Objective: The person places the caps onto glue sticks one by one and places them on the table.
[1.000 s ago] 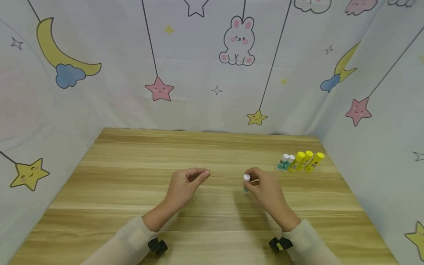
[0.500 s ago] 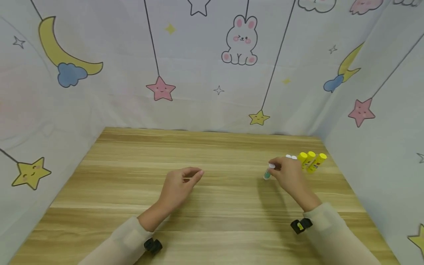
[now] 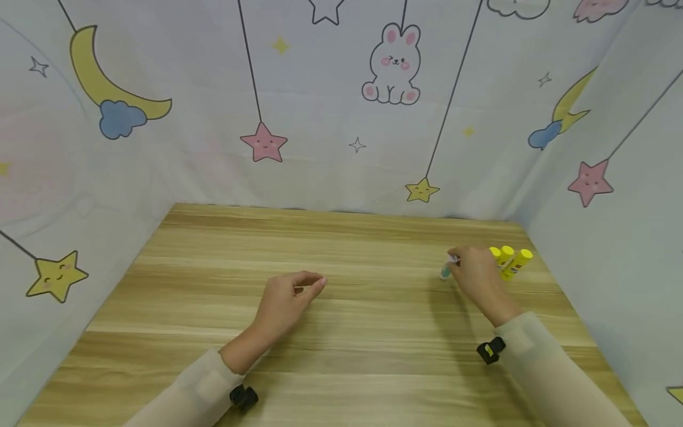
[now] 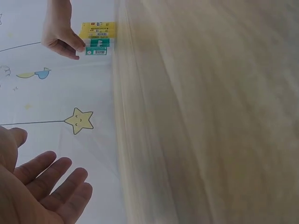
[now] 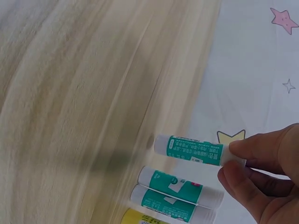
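Note:
My right hand pinches a green glue stick by its white cap between thumb and fingers. The stick is nearly upright, with its bottom end close over the table. Two matching green glue sticks stand side by side just beyond it in the right wrist view; in the head view the right hand hides them. Several yellow glue sticks continue the row to the right. My left hand hovers over the middle-left of the table, holding nothing, its fingers relaxed in the left wrist view.
The wood-grain table meets a white printed cloth along its back edge. More of this cloth rises at the left and right sides. Each sleeve carries a small black wrist camera, such as the right one.
My right hand has carried the green glue stick rightward and back, from the table's middle to beside the row of sticks. The left hand has drifted slightly left.

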`<control>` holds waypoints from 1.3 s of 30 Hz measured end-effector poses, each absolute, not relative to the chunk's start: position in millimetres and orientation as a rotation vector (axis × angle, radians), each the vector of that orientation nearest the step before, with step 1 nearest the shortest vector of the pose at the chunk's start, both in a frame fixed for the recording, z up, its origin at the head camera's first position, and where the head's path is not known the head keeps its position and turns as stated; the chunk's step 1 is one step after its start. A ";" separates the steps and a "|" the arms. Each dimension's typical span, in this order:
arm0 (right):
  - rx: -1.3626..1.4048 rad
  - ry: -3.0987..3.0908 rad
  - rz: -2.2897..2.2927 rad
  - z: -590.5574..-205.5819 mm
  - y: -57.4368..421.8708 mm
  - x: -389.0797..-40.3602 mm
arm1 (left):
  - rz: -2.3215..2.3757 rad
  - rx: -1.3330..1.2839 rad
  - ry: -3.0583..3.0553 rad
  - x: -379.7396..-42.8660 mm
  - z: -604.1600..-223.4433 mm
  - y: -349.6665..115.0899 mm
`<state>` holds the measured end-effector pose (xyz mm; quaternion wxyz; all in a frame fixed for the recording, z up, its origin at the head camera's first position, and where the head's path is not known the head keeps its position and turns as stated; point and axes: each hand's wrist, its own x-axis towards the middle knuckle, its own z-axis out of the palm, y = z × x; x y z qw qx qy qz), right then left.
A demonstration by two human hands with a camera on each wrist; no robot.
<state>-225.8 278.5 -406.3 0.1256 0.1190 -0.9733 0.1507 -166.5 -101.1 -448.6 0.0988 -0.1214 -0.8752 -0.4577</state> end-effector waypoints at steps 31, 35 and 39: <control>0.302 -2.885 0.388 -404.6 274.5 -223.6 | -0.656 -0.448 -2.871 -161.3 -452.4 -103.8; 0.286 -2.890 0.367 -400.2 245.4 -200.4 | -0.392 -0.496 -2.928 -162.3 -451.3 -100.4; 0.394 -2.896 0.254 -407.9 201.6 -175.9 | -0.264 -0.459 -2.955 -162.8 -449.4 -94.4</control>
